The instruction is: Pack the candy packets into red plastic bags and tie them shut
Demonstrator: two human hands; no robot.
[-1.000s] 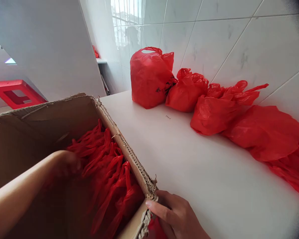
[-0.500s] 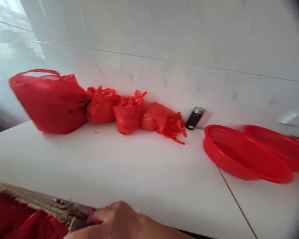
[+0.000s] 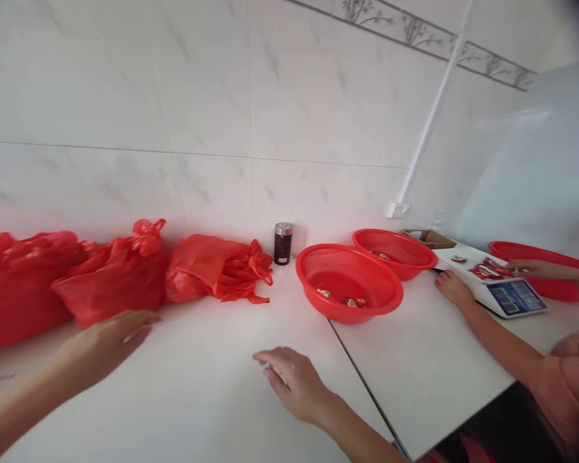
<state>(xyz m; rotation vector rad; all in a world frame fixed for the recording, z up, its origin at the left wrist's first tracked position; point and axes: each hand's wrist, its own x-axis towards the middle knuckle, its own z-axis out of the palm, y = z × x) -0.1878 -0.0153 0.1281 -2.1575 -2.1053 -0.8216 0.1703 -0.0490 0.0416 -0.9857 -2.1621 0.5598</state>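
carton gone from view, hands freed: left hand (image 3: 113, 337) empty, fingers slack, by knotted red plastic bag (image 3: 113, 280) at left; right hand (image 3: 292, 386) empty, thumb apart, over white table (image 3: 188, 392), left of red colander (image 3: 354, 273)

A dark tumbler (image 3: 282, 245) is standing at centre; a conduit (image 3: 433, 109) is descending at two o'clock, a scale (image 3: 514, 297) resting at three.

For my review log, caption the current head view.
Left hand near red bags, right hand near red basins, white table below.
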